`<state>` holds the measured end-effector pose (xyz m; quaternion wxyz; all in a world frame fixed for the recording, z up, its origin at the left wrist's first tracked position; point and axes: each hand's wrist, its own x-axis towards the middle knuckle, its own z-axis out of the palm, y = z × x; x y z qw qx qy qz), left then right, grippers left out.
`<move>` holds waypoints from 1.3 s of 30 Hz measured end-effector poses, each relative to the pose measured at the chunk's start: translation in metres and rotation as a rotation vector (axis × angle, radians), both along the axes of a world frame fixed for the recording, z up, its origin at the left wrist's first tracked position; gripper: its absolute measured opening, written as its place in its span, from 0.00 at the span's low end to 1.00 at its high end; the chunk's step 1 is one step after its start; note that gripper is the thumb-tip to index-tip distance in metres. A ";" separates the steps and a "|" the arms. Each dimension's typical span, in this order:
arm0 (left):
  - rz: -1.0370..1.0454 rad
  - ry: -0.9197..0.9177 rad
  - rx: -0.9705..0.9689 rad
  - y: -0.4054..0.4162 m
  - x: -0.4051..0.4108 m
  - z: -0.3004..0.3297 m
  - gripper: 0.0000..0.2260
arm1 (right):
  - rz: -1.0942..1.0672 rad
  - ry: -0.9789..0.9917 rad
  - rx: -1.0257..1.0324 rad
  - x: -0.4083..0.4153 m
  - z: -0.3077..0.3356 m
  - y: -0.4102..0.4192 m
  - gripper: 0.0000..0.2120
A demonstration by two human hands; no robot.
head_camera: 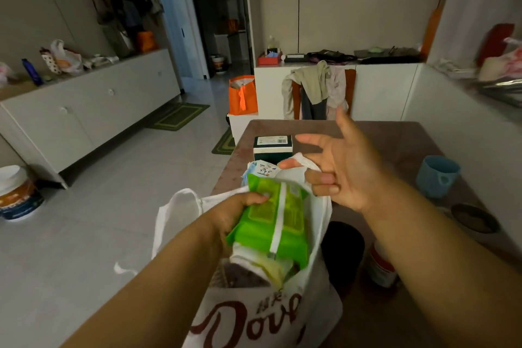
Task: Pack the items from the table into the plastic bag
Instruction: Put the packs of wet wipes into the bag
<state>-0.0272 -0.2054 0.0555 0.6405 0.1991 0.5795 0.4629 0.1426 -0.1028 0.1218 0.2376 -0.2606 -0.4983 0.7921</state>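
A white plastic bag [313,299] with dark red lettering stands open at the table's near edge. My left hand [234,216] grips a green wipes pack [275,223] in the bag's mouth, above other packets inside. My right hand [336,167] pinches the bag's right handle [303,159] between thumb and a curled finger, the other fingers spread. The bag's left handle [180,198] hangs loose. A dark green and white box [272,147] stands on the brown table [395,138] just behind the bag.
A blue mug [436,176] sits at the table's right, a dark round lid [474,217] and a red and white can [381,265] nearer me. A black cylinder [343,251] stands beside the bag. A clothes-draped chair [319,93] is behind the table.
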 end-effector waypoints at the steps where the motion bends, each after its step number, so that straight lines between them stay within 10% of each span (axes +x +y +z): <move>1: 0.048 -0.057 0.035 0.003 0.000 -0.003 0.13 | 0.016 0.014 -0.006 0.003 0.001 0.000 0.41; 4: 0.049 0.020 0.010 0.004 0.008 -0.013 0.13 | 0.030 0.031 0.013 0.007 0.007 0.001 0.40; 9: -0.456 1.069 -0.182 0.004 0.013 -0.014 0.25 | 0.041 0.019 0.084 0.008 0.013 -0.002 0.39; 17: -0.625 1.415 -0.067 -0.005 0.021 -0.011 0.21 | -0.096 0.054 0.048 0.002 0.010 -0.001 0.39; 23: 0.113 2.211 0.047 -0.028 -0.012 0.038 0.21 | -0.164 0.078 0.003 -0.002 0.005 0.010 0.37; 29: 0.126 1.914 -0.407 -0.026 -0.039 0.044 0.24 | -0.211 0.077 -0.024 -0.014 0.000 0.015 0.35; 39: 0.186 0.634 0.051 0.019 -0.012 0.050 0.13 | -0.276 0.140 -0.058 -0.017 -0.002 0.019 0.35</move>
